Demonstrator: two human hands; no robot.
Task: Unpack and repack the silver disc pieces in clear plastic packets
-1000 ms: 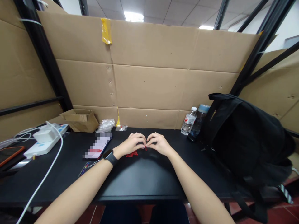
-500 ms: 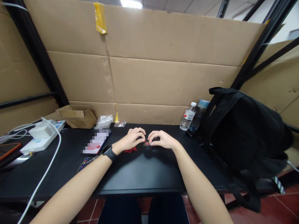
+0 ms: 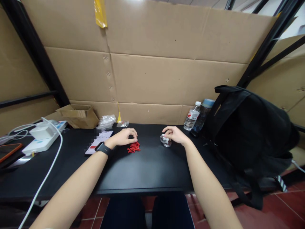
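Observation:
A small loose pile of red cord [image 3: 133,147] lies on the black table. My left hand [image 3: 124,136], wearing a dark watch, has its thumb and fingertips brought together at the top edge of this pile, pinching the cord. Farther right, my right hand [image 3: 175,135] grips a shiny round silver metal piece [image 3: 164,138], tilted between thumb and fingers. A second shiny silver round piece [image 3: 167,144] is just below it, on the tabletop. What exactly these pieces are is too small to tell.
Left of my hands lie a phone [image 3: 98,143], clear plastic bags [image 3: 106,121], an open paper box [image 3: 79,117] and a power strip [image 3: 44,140] with white cables. A water bottle [image 3: 192,117], a blue-capped bottle [image 3: 202,114] and a black backpack [image 3: 250,136] stand right.
My hands have parted from close together at the centre: the left moved left to the red cord, the right moved right to the silver pieces. The view has tilted slightly downward.

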